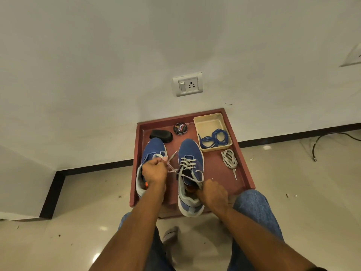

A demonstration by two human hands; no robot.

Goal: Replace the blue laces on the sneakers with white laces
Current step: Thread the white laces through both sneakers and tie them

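Hands pulling white lace [190, 165] tight: left hand [154, 171] grasping one end, right hand [214, 192] grasping the other, snugging the right sneaker [190, 173].

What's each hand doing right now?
Left hand: closed, pinching the white lace.
Right hand: closed, gripping the other lace end at the right sneaker.
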